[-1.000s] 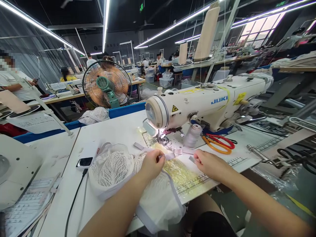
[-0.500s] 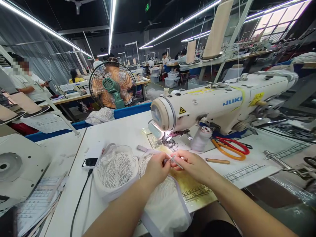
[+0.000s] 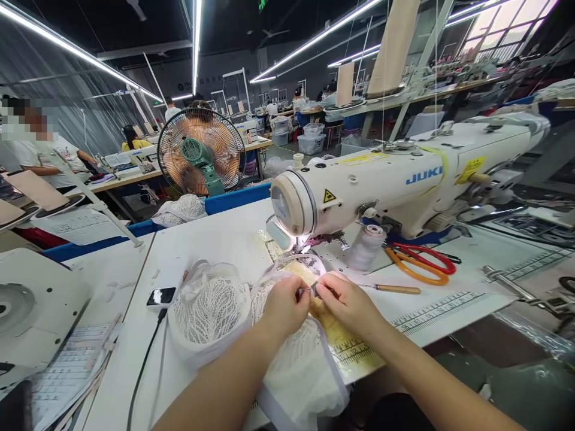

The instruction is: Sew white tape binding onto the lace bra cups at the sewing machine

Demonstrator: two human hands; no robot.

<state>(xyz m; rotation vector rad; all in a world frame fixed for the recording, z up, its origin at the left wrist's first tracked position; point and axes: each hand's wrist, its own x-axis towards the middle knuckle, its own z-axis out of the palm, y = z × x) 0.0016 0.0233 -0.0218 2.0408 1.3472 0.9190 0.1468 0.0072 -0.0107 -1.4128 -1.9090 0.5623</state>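
Near the front edge of the tabletop (image 3: 204, 236), the left hand (image 3: 286, 306) and right hand (image 3: 350, 302) both pinch the strap (image 3: 313, 257).

The white, rounded lace cloth (image 3: 206, 308) is rough and matt, edged with a smooth pale-lilac fabric band (image 3: 331, 359). The long white sewing machine (image 3: 345, 194) has a smooth, glossy shell; the yellowed strip (image 3: 335, 326) shines like plastic film. The slim tan handle (image 3: 399, 289) looks wooden, the orange looped scissor handle (image 3: 433, 282) glossy plastic.
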